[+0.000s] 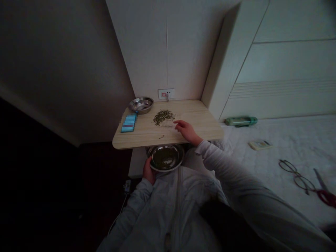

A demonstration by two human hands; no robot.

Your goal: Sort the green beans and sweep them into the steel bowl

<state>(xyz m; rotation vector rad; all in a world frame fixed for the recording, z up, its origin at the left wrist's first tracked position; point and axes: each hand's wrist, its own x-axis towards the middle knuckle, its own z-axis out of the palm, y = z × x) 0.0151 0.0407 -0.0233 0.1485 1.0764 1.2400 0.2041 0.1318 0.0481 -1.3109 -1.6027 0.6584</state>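
Observation:
My left hand (149, 170) grips the left rim of a metal bowl (181, 159), held at my lap below the table's front edge. Small dark green bits (164, 155), like beans or seeds, lie inside it. Over the wooden tabletop (141, 138), my right hand (186, 130) reaches in from the right, index finger stretched out and the others loosely bent. Its fingertips are beside a loose pile of small green bits (164, 116), with a pale, faint patch at the pile's front edge. A few stray bits (161, 137) lie nearer the front edge. The right hand shows nothing in its fingers.
A second metal bowl (141, 105) stands at the table's back left, behind a phone (128, 123) with a blue screen. A wall socket (166, 93) is behind. On the bed to the right lie a green case (240, 121), a pale device (259, 144), glasses (296, 176) and scissors (325, 196).

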